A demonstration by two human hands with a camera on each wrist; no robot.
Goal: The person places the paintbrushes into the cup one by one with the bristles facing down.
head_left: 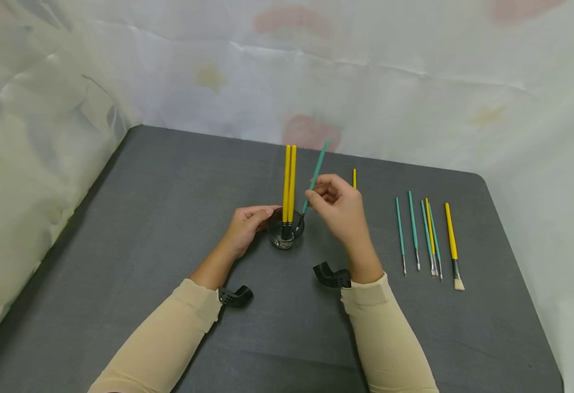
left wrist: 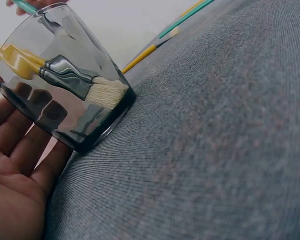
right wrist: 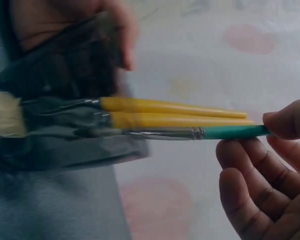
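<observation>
Your left hand point(head_left: 244, 225) grasps the glass point(head_left: 286, 229) standing mid-table point(head_left: 169, 218), two yellow brushes point(head_left: 289, 183) upright inside. Your right hand point(head_left: 338, 207) pinches a green brush point(head_left: 315, 176), its tip in the glass; six more brushes point(head_left: 426, 234) lie to the right

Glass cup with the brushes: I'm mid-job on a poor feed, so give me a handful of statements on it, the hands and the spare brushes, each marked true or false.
1. Two yellow brushes stand in the glass cup. True.
2. The right hand pinches a green brush whose tip is in the cup. True.
3. The left hand lies flat on the table, apart from the cup. False: its fingers hold the cup's side.
4. The spare brushes lie left of the cup. False: they lie to its right.
5. The cup lies tipped over. False: it stands upright.
</observation>
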